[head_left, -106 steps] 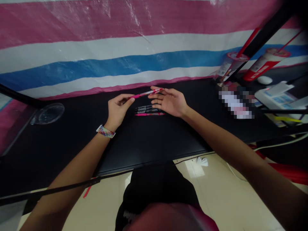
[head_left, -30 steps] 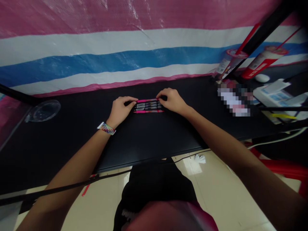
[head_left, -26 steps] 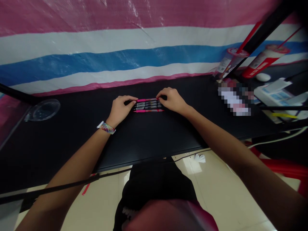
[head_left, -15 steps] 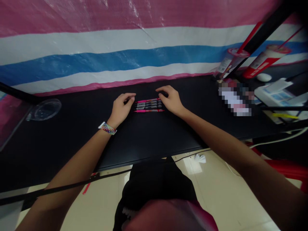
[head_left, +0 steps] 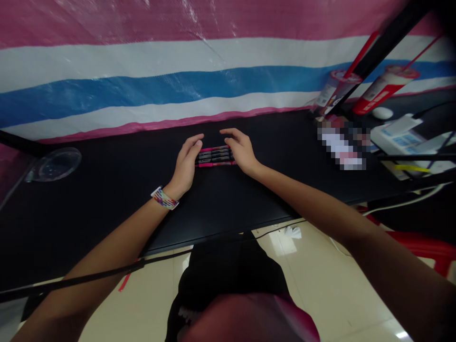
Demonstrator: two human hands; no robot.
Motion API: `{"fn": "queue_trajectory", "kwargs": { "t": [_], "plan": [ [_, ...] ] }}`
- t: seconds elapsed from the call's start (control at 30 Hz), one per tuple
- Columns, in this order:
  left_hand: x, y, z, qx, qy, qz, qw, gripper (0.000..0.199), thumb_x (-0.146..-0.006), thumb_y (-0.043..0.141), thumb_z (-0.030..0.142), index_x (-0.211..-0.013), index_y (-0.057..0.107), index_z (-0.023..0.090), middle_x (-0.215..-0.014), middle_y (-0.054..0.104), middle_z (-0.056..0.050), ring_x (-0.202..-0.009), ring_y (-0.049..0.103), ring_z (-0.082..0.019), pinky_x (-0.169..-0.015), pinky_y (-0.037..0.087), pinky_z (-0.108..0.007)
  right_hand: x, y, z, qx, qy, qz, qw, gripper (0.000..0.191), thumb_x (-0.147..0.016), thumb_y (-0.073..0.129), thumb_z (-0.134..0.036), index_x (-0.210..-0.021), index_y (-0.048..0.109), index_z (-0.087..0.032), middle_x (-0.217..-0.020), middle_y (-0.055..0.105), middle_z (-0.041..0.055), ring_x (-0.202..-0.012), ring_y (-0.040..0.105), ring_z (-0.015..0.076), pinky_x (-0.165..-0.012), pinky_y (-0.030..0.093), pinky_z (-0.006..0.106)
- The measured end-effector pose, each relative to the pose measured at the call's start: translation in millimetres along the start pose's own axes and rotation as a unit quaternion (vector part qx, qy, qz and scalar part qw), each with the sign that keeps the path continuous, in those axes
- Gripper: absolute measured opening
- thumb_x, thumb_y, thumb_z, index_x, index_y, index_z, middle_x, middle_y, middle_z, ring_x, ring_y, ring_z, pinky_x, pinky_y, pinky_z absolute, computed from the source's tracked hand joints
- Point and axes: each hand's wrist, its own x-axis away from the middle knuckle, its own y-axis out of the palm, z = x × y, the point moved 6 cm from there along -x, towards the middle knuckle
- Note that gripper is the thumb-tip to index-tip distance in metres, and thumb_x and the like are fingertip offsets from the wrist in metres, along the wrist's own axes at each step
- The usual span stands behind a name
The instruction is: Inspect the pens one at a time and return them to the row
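Note:
Several pens lie side by side in a compact row on the black table (head_left: 228, 199). A pink-gripped pen (head_left: 215, 165) is nearest me, another pink one (head_left: 208, 149) is farthest, and dark and grey pens (head_left: 214, 156) lie between. My left hand (head_left: 187, 159) stands at the row's left end, thumb and fingers apart, a multicoloured band on its wrist. At the right end my right hand (head_left: 241, 148) curves over the pen tips with its thumb and fingers apart. Whether either palm touches the pens is hard to tell.
A clear plastic lid (head_left: 59, 164) lies at the far left. Two cups with red straws (head_left: 337, 90), (head_left: 386, 90) stand at the back right. Near them are a white mouse (head_left: 382, 113), a blurred-out item and white boxes. A striped sheet (head_left: 160, 90) hangs behind the table.
Both hands have closed in on the ends of the pen row, my left hand turning more upright and my right hand moving left over the tips. The view has shifted slightly.

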Motion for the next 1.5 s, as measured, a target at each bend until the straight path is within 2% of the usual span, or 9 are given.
{"fn": "queue_trajectory", "kwargs": {
  "t": [0.13,0.3,0.43,0.6,0.9,1.07,1.17,1.27,1.5],
  "plan": [
    [4.4,3.1,6.5,0.007,-0.012,0.008,1.000,0.040,-0.108,0.068,0.064,-0.120,0.079,0.028,-0.135,0.079,-0.009,-0.134,0.072,-0.029,-0.112,0.060,-0.042,-1.6,4.5,-3.2,0.023,-0.029,-0.026,0.999,0.033,-0.095,0.059,-0.023,-0.120,0.081,-0.027,-0.135,0.081,0.0083,-0.132,0.071,0.0307,-0.123,0.051,0.051],
    [4.2,4.3,3.7,0.016,-0.024,0.004,1.000,0.040,-0.110,0.063,0.064,-0.110,0.077,0.027,-0.135,0.079,-0.008,-0.144,0.067,-0.028,-0.125,0.052,-0.044,-1.9,6.5,-10.4,0.117,-0.072,-0.047,0.989,0.030,-0.096,0.060,-0.019,-0.115,0.081,-0.026,-0.124,0.083,0.0085,-0.124,0.071,0.0332,-0.119,0.052,0.054],
    [-0.7,-5.5,1.9,-0.051,-0.007,0.001,0.999,0.037,-0.110,0.064,0.063,-0.109,0.077,0.028,-0.135,0.079,-0.007,-0.152,0.062,-0.029,-0.135,0.041,-0.046,7.5,7.4,-28.7,0.154,-0.196,-0.085,0.965,0.018,-0.099,0.064,-0.022,-0.100,0.081,-0.024,-0.120,0.083,0.0101,-0.131,0.067,0.0364,-0.124,0.046,0.058],
    [-7.5,-20.3,2.5,-0.149,0.039,0.005,0.988,0.030,-0.110,0.065,0.057,-0.111,0.077,0.029,-0.129,0.079,-0.008,-0.138,0.067,-0.031,-0.126,0.048,-0.049,29.7,15.5,-45.5,0.162,-0.327,-0.172,0.915,0.016,-0.100,0.068,-0.025,-0.089,0.080,-0.025,-0.120,0.080,0.0117,-0.143,0.060,0.0401,-0.121,0.047,0.062],
    [-6.1,-19.4,0.0,-0.174,0.066,0.007,0.983,0.023,-0.111,0.063,0.044,-0.116,0.077,0.027,-0.125,0.077,-0.010,-0.129,0.070,-0.030,-0.120,0.051,-0.049,37.0,14.3,-53.9,0.176,-0.370,-0.213,0.887,0.002,-0.095,0.082,-0.025,-0.097,0.081,-0.024,-0.130,0.077,0.0129,-0.132,0.061,0.0393,-0.112,0.046,0.061],
    [-2.2,-16.7,14.0,-0.165,0.102,-0.007,0.981,0.026,-0.112,0.064,0.047,-0.121,0.075,0.026,-0.130,0.076,-0.011,-0.135,0.069,-0.031,-0.123,0.049,-0.049,39.6,15.5,-56.8,0.196,-0.386,-0.242,0.868,0.004,-0.098,0.077,-0.021,-0.095,0.078,-0.023,-0.109,0.078,0.0093,-0.122,0.061,0.0361,-0.107,0.045,0.056],
    [4.3,-13.2,38.1,-0.200,0.166,-0.030,0.965,0.027,-0.115,0.062,0.047,-0.124,0.076,0.026,-0.136,0.078,-0.010,-0.135,0.070,-0.030,-0.121,0.049,-0.049,36.4,11.3,-60.9,0.189,-0.385,-0.224,0.875,0.003,-0.099,0.073,-0.021,-0.099,0.076,-0.023,-0.101,0.075,0.0077,-0.115,0.064,0.0334,-0.105,0.047,0.053],
    [11.6,-5.2,56.4,-0.258,0.221,-0.082,0.937,0.026,-0.113,0.066,0.049,-0.114,0.080,0.027,-0.115,0.084,-0.005,-0.116,0.075,-0.029,-0.116,0.049,-0.051,29.4,0.9,-64.5,0.179,-0.368,-0.177,0.895,0.004,-0.102,0.072,-0.025,-0.103,0.075,-0.023,-0.101,0.074,0.0080,-0.102,0.065,0.0295,-0.097,0.051,0.048],
    [7.8,-10.5,57.9,-0.238,0.205,-0.052,0.948,0.027,-0.111,0.071,0.051,-0.106,0.083,0.027,-0.105,0.085,-0.004,-0.104,0.075,-0.027,-0.101,0.056,-0.044,7.2,-19.1,-49.6,0.066,-0.228,-0.140,0.961,0.024,-0.102,0.079,-0.048,-0.102,0.077,-0.025,-0.087,0.073,0.0016,-0.087,0.067,0.0227,-0.083,0.054,0.038]
  ]
}}
